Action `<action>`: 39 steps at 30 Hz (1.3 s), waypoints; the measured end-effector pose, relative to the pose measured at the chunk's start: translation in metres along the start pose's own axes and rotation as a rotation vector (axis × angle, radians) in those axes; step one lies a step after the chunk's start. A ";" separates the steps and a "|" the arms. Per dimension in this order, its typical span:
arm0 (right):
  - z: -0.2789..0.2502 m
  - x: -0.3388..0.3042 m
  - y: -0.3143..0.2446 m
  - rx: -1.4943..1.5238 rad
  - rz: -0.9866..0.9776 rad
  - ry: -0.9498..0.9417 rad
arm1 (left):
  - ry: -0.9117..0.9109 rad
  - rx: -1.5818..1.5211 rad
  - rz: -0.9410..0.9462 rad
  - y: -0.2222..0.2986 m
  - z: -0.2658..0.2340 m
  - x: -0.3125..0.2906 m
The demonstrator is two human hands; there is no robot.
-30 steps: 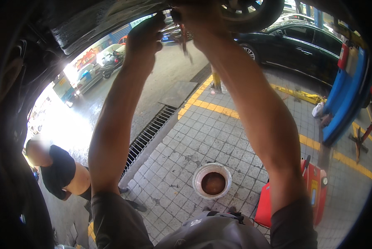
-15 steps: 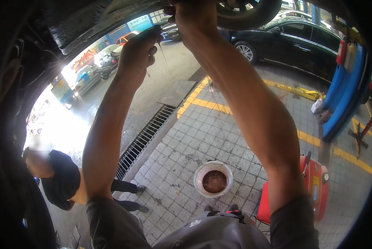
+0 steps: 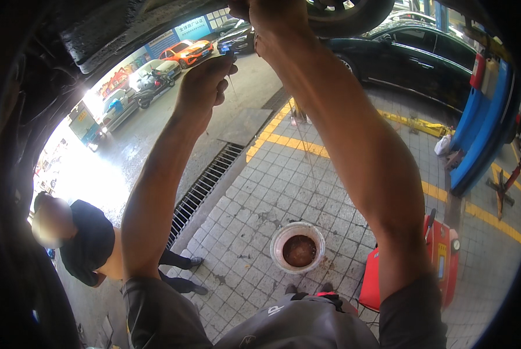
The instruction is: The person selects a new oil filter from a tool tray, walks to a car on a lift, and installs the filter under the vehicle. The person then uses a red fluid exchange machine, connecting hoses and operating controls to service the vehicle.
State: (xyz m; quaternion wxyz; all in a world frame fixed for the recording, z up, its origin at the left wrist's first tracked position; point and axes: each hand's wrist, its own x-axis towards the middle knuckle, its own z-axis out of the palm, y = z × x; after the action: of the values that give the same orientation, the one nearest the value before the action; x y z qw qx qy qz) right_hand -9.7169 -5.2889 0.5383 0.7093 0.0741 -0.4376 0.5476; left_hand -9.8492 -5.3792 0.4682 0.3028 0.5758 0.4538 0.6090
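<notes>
Both my arms reach up beneath the dark underside of a raised vehicle (image 3: 100, 32). My left hand (image 3: 205, 84) is closed, with a small dark piece (image 3: 229, 54) showing at its fingertips. A thin strand of liquid hangs below these fingers. Higher and to the right, my right hand (image 3: 278, 17) is at the top edge of the picture, close to the vehicle; its fingers look curled, but what they grip is hidden. Thin streaks fall beside my right forearm. On the tiles below stands a white bucket (image 3: 276, 247) with reddish-brown liquid in it.
A wheel (image 3: 353, 22) hangs beside my right hand. A red machine (image 3: 446, 256) stands at lower right, near a blue lift post (image 3: 484, 128). A person (image 3: 89, 241) stands at lower left. A drain grate (image 3: 208, 189) crosses the floor. A black car (image 3: 417, 64) is parked beyond.
My left hand has moved slightly right and down, still closed. My right hand has shifted a little. More of the orange car in the background shows. Streaks of falling liquid now show by my right forearm.
</notes>
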 end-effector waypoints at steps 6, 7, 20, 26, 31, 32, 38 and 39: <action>-0.003 -0.006 -0.012 -0.066 0.041 0.009 | -0.043 -0.112 0.131 0.032 0.021 0.006; -0.005 -0.007 -0.015 -0.113 0.043 -0.045 | -0.097 -0.121 0.172 0.037 0.024 0.007; -0.012 -0.003 -0.024 -0.195 -0.045 -0.083 | -0.140 -0.206 0.145 0.048 0.042 0.022; -0.009 -0.004 -0.028 -0.210 -0.040 -0.061 | -0.177 -0.215 0.168 0.043 0.044 0.030; -0.010 -0.001 -0.020 -0.203 -0.050 -0.003 | -0.086 -0.135 0.200 0.049 0.041 0.022; -0.010 0.000 -0.018 -0.211 -0.098 -0.029 | -0.041 -0.134 0.216 0.051 0.041 0.021; -0.013 -0.003 -0.021 -0.216 -0.101 -0.125 | 0.097 -0.131 0.312 0.068 0.043 0.027; -0.017 -0.005 -0.026 -0.287 -0.102 -0.142 | 0.102 -0.095 0.303 0.070 0.044 0.029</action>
State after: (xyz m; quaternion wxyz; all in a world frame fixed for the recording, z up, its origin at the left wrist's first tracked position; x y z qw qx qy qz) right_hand -9.6860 -5.2926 0.5336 0.7068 0.0327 -0.5561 0.4361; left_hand -9.8000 -5.3722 0.5401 0.2109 0.5911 0.3470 0.6969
